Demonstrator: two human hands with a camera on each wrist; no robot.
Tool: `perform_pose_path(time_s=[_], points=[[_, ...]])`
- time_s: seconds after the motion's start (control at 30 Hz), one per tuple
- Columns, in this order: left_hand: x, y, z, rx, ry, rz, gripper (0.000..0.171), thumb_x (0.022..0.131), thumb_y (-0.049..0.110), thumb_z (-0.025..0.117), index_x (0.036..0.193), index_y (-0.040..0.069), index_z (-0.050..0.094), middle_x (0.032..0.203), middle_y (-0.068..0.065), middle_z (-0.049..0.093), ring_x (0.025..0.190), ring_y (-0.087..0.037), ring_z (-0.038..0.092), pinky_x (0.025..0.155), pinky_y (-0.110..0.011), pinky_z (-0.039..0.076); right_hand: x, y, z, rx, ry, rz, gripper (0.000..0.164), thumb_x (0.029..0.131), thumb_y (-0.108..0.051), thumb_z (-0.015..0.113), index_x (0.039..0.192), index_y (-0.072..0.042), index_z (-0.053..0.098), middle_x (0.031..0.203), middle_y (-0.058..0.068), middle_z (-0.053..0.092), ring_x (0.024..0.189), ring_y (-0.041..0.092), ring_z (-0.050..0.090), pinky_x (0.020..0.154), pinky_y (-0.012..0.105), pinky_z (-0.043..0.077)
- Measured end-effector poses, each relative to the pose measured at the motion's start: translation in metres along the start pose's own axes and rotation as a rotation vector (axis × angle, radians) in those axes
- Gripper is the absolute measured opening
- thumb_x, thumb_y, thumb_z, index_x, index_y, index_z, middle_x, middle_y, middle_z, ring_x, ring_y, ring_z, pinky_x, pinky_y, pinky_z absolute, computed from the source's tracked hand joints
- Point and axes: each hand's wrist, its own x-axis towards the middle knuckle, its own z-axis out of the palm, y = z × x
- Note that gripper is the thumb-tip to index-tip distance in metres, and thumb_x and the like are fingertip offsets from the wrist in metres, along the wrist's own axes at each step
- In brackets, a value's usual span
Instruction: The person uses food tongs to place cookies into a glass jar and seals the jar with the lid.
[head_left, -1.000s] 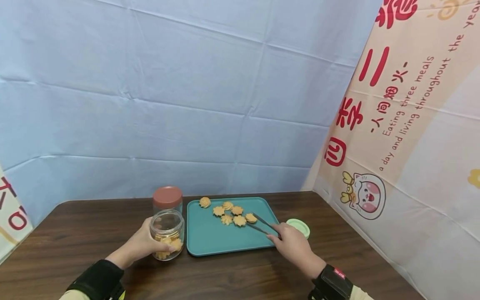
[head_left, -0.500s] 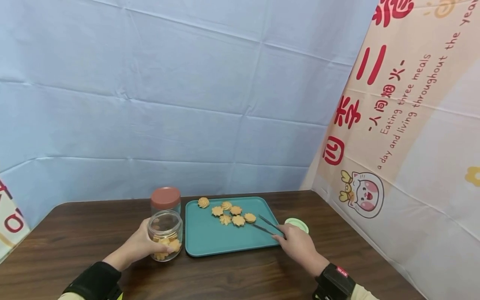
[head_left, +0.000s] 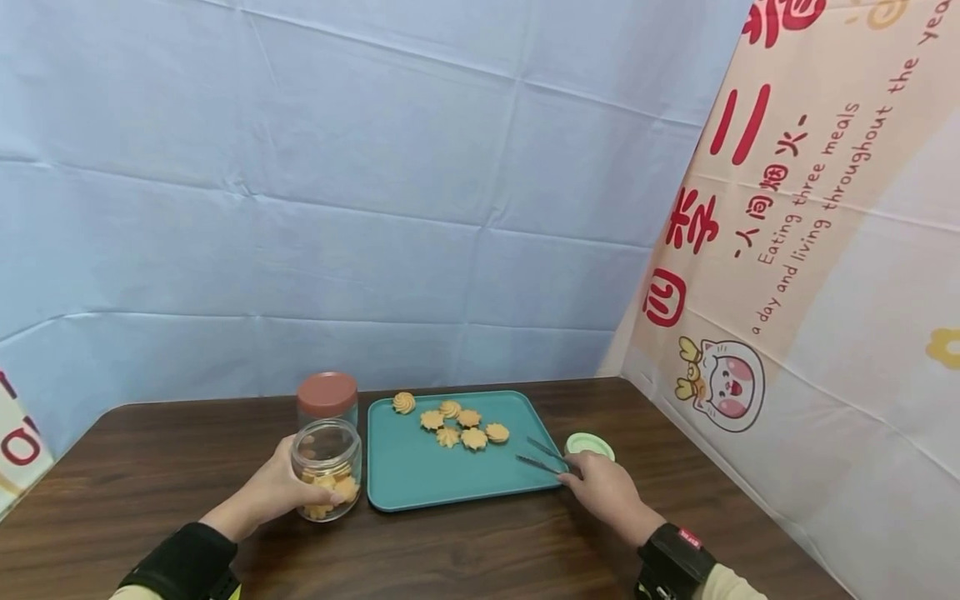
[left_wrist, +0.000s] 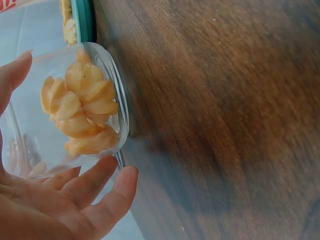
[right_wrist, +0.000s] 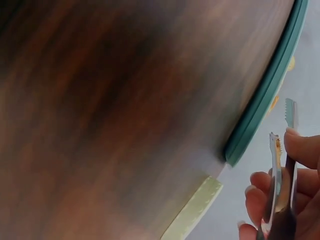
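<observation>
My left hand (head_left: 288,487) grips the side of a clear open-topped jar (head_left: 327,442), thumb and fingers curled round it. Piped cookies (left_wrist: 85,100) lie in the bottom of that jar. In my right hand (head_left: 606,492) is a pair of metal tongs (right_wrist: 282,185), held between thumb and fingers. Their toothed tips stand apart with nothing between them, over the right end of a teal tray (head_left: 427,483). Several cookies (head_left: 474,439) are grouped toward the tray's back, left of the tongs, and a single cookie (head_left: 403,403) sits in its back left corner.
Behind the open jar stands a second clear jar with a reddish-brown lid (head_left: 327,395). A pale green lid (head_left: 591,446) lies right of the tray, beside my right hand. The dark wooden table (head_left: 420,550) ends at a blue cloth backdrop (head_left: 360,208).
My right hand has drawn the tongs back to the right, away from the rightmost cookie, which stays on the tray. The left hand keeps its hold on the jar.
</observation>
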Motion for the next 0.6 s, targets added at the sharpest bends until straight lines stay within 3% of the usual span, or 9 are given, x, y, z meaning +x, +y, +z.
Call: perform_pose_path(time_s=[0.23,0.47,0.6], points=[[0.000,0.000,0.000,0.004,0.002,-0.005,0.102,0.078,0.012,0.081,0.144,-0.012,0.006,0.136,-0.036,0.033,0.119,-0.045,0.047,0.095,-0.058,0.042,0.000,0.005,0.000,-0.031,-0.017,-0.004,0.026,0.085,-0.017,0.076,0.104,-0.001,0.072,0.098,0.010,0.069,0.090,0.027,0.066,0.076,0.047,0.054],[0.000,-0.001,-0.001,0.018,0.006,-0.019,0.104,0.078,0.014,0.081,0.143,-0.013,0.005,0.136,-0.037,0.032,0.120,-0.047,0.045,0.095,-0.058,0.043,0.001,0.009,0.000,-0.074,-0.067,-0.008,0.011,0.083,-0.018,0.077,0.087,-0.009,0.070,0.081,0.000,0.065,0.073,0.015,0.059,0.067,0.044,0.052],[0.001,-0.001,0.000,0.035,0.012,-0.024,0.105,0.078,0.015,0.081,0.143,-0.014,0.004,0.136,-0.039,0.031,0.121,-0.050,0.043,0.095,-0.058,0.043,0.003,0.014,0.001,-0.096,-0.075,-0.014,0.011,0.083,-0.018,0.077,0.084,-0.012,0.068,0.079,-0.001,0.064,0.072,0.015,0.058,0.065,0.044,0.051]])
